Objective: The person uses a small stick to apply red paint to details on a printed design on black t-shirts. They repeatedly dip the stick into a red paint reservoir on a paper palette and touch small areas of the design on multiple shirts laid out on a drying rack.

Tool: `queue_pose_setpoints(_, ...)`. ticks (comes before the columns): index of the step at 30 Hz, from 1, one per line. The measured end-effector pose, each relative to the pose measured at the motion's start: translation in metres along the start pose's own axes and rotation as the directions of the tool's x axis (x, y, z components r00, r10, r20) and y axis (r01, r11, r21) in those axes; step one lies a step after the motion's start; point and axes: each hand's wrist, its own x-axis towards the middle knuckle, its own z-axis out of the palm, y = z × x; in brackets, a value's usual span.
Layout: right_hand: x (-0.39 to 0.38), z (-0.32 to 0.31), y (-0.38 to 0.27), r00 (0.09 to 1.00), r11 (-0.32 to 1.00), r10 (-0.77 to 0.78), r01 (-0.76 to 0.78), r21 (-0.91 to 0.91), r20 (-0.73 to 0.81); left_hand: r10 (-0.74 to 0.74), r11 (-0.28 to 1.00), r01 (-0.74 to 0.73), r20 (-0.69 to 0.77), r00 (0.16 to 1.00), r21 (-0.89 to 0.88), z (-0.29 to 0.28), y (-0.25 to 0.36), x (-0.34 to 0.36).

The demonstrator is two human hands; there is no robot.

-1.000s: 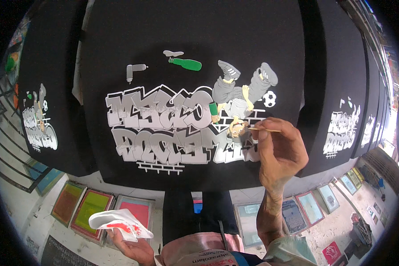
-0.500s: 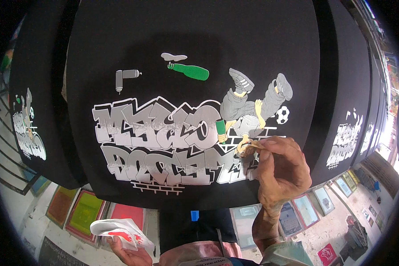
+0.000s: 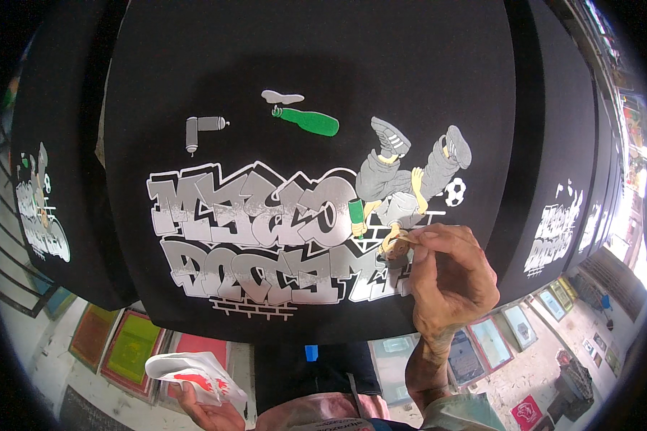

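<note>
My right hand point(image 3: 453, 284) pinches a thin pale stick point(image 3: 407, 235) over the face of an upside-down cartoon figure point(image 3: 399, 179), printed on black fabric point(image 3: 295, 39) stretched before me. Beside the figure are grey-and-white graffiti lettering point(image 3: 251, 208), a soccer ball point(image 3: 454, 192) and a green bottle shape point(image 3: 310, 122). The stick's tip is hard to make out against the print. Low on the left, my left hand point(image 3: 205, 408) grips a folded white sheet point(image 3: 198, 368) smeared with red paint, held away from the fabric.
Similar printed black panels flank this one on both sides point(image 3: 43, 215) point(image 3: 550, 237). Metal bars point(image 3: 25, 280) are at the far left. Framed screens in several colours point(image 3: 133, 348) stand below along a whitish surface, and dark clutter point(image 3: 575, 381) lies at lower right.
The print sits lower in the view than a second ago, as my viewpoint shifted. The pinched stick now slants at the figure's face instead of lying level. My left hand still grips the sheet.
</note>
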Motion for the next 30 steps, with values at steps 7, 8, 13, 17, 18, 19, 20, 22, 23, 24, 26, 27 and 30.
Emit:
queue_pose_setpoints(7, 0.0, -0.002, 0.004, 0.999, 0.999, -0.032, 0.032, -0.007, 0.0, -0.019, 1.0, 0.018, -0.04, 0.999, -0.017, 0.003, -0.001, 0.002)
queue_pose_setpoints(8, 0.0, -0.002, 0.003, 0.999, 0.999, -0.034, 0.034, -0.005, 0.005, -0.012, 0.999, 0.012, -0.018, 1.0, -0.045, 0.0, -0.003, 0.003)
queue_pose_setpoints(13, 0.0, 0.001, 0.0, 1.0, 1.0, -0.002, 0.002, -0.013, 0.006, -0.017, 0.997, 0.02, 0.036, 0.999, -0.081, -0.006, -0.006, 0.004)
queue_pose_setpoints(17, -0.001, 0.0, 0.0, 1.0, 1.0, 0.021, -0.021, -0.009, -0.004, -0.03, 0.993, 0.029, -0.007, 1.0, -0.111, -0.002, -0.007, 0.005)
queue_pose_setpoints(18, -0.001, 0.0, 0.001, 1.0, 1.0, 0.026, -0.026, -0.006, -0.006, -0.027, 0.994, 0.027, -0.001, 1.0, -0.107, -0.002, -0.007, 0.004)
queue_pose_setpoints(19, -0.001, 0.0, 0.001, 1.0, 1.0, 0.027, -0.027, -0.004, -0.011, -0.025, 0.994, 0.026, 0.005, 1.0, -0.103, -0.002, -0.007, 0.004)
queue_pose_setpoints(20, -0.001, 0.0, 0.001, 0.999, 1.0, 0.028, -0.028, -0.003, -0.015, -0.034, 0.994, 0.036, 0.017, 0.999, -0.099, -0.002, -0.006, 0.004)
queue_pose_setpoints(22, -0.001, 0.0, 0.001, 1.0, 1.0, 0.024, -0.024, -0.002, -0.013, -0.052, 0.994, 0.055, 0.04, 0.998, -0.089, -0.005, -0.005, 0.005)
queue_pose_setpoints(23, -0.001, -0.001, 0.001, 1.0, 1.0, 0.019, -0.019, -0.003, -0.006, -0.034, 0.994, 0.037, 0.028, 0.999, -0.099, -0.004, -0.006, 0.005)
queue_pose_setpoints(24, -0.001, -0.001, 0.001, 1.0, 1.0, 0.013, -0.013, -0.004, 0.0, -0.017, 0.994, 0.018, 0.017, 1.0, -0.109, -0.003, -0.008, 0.004)
queue_pose_setpoints(26, -0.001, -0.001, 0.001, 1.0, 1.0, 0.016, -0.016, 0.001, 0.0, -0.004, 0.995, 0.007, 0.021, 1.0, -0.104, -0.003, -0.009, 0.004)
queue_pose_setpoints(27, -0.001, -0.001, 0.0, 1.0, 1.0, 0.018, -0.018, 0.003, -0.001, -0.01, 0.996, 0.013, 0.036, 0.999, -0.089, -0.005, -0.008, 0.005)
queue_pose_setpoints(30, -0.001, 0.0, -0.001, 0.999, 0.999, 0.032, -0.032, -0.001, -0.015, -0.007, 0.997, 0.013, 0.072, 0.997, -0.082, -0.007, -0.008, 0.005)
